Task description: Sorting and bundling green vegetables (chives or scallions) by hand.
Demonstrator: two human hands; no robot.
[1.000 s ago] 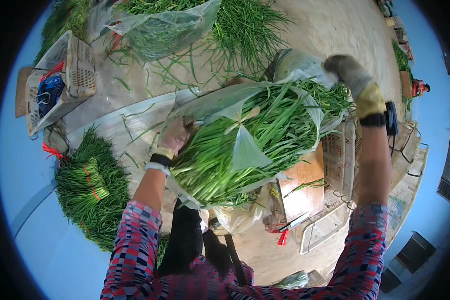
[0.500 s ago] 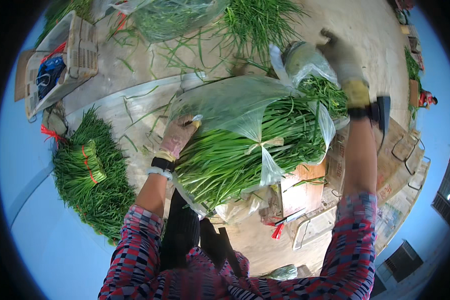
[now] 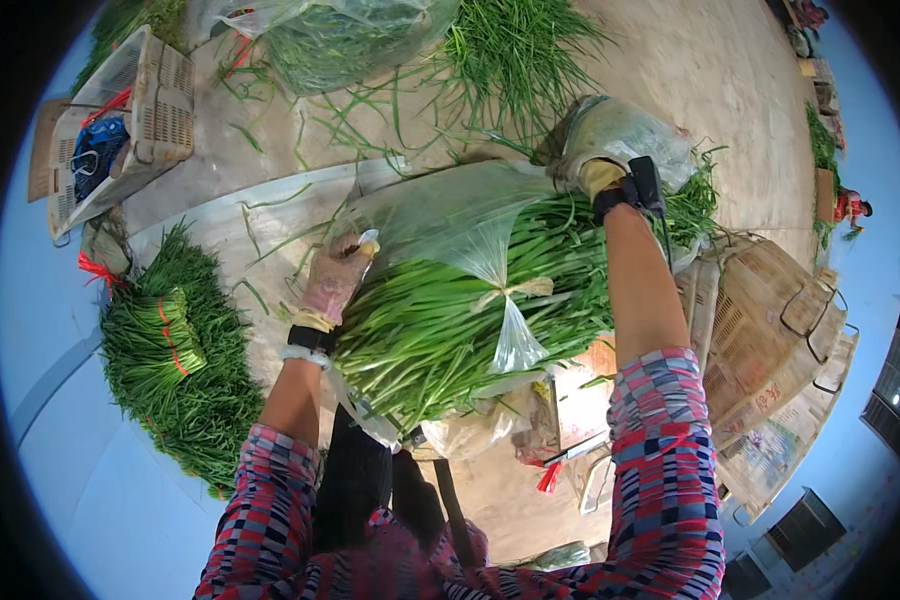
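A large bundle of garlic chives [image 3: 450,310] lies in front of me, partly covered by a clear plastic bag [image 3: 430,225]. A pale tie [image 3: 515,292] gathers the plastic around its middle. My left hand [image 3: 335,278], in a dirty pinkish glove, is closed on the bag's edge at the bundle's left end. At the far right end my right hand [image 3: 582,160], in a dark glove with a yellow cuff, grips the bunched plastic; its fingers are partly hidden. Chive tips stick out of the plastic beyond it.
Chive bunches with red ties [image 3: 175,340] are piled at the left. A white crate [image 3: 160,100] holds blue cloth. Another bagged chive bundle [image 3: 350,45] and loose chives [image 3: 520,55] lie at the far side. Stacked tan crates [image 3: 770,330] stand at the right.
My right hand has moved left from beyond the bag's far right end onto the plastic there. My left hand keeps its hold and has shifted slightly left with the bundle.
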